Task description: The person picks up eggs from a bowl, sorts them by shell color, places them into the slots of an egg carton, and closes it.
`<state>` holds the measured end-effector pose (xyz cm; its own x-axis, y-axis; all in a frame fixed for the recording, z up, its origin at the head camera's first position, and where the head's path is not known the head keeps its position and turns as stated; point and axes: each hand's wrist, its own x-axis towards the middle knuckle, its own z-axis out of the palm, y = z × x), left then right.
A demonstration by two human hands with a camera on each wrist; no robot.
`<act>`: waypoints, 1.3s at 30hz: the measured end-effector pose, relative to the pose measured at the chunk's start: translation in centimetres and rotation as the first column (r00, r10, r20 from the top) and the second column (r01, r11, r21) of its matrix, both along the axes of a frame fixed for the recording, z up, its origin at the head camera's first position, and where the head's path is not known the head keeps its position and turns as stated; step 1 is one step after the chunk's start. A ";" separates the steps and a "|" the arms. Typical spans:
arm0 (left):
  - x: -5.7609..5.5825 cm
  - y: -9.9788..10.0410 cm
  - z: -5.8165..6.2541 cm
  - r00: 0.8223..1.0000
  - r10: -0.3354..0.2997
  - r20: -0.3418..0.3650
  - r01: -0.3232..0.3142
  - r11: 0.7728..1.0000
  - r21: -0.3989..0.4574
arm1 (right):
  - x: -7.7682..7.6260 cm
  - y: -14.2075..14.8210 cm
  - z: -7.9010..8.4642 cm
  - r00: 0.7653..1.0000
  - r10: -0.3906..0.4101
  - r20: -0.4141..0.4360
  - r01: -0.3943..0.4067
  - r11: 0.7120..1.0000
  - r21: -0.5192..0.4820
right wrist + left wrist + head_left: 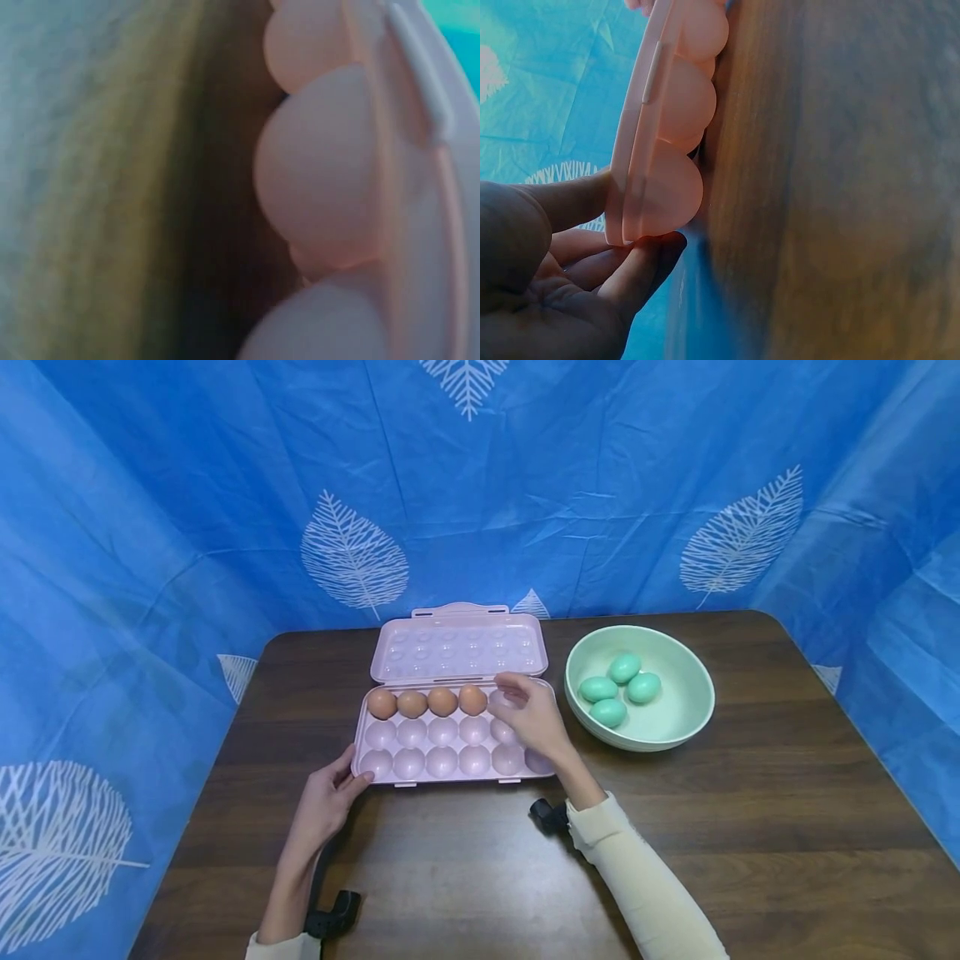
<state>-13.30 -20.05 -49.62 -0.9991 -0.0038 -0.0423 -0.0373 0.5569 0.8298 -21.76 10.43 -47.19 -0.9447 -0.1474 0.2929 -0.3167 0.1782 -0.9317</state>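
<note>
A pink egg carton lies with its lid open on the dark wooden table. Several brown eggs sit side by side in its back row, from the left end on. My left hand grips the carton's front left corner, thumb on the rim and fingers underneath, as the left wrist view shows. Over the back right cups hovers my right hand, just right of the last brown egg. Its thumb and fingers are bent and apart, with no egg visible between them. Only the carton's underside shows in the right wrist view.
To the right of the carton stands a light green bowl with several green eggs in it. The raised carton lid leans back behind the tray. A blue curtain with white leaf prints hangs behind the table.
</note>
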 end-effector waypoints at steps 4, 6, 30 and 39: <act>0.0 0.0 -0.1 1.000 0.001 0.009 -0.001 1.000 -0.005 | 1.1 0.1 2.2 0.999 0.031 -0.019 -0.031 0.999 -0.020; 0.0 0.0 -0.1 1.000 0.002 0.014 -0.001 1.000 -0.007 | 1.5 0.1 2.9 0.999 0.034 -0.029 -0.034 0.999 -0.007; 0.0 0.1 0.5 0.998 0.018 0.066 -0.015 0.999 -0.047 | 2.7 3.4 4.8 0.997 -0.003 0.077 0.000 0.999 0.034; 0.0 0.1 0.7 0.998 0.014 0.058 -0.012 0.999 -0.030 | 2.4 4.6 4.6 0.998 0.002 0.058 -0.005 0.998 0.057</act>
<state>-13.34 -19.90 -48.91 -0.9948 -0.0186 -0.0998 -0.0920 0.5800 0.8094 -19.35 14.99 -42.54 -0.9594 -0.1655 0.2285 -0.2629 0.2302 -0.9370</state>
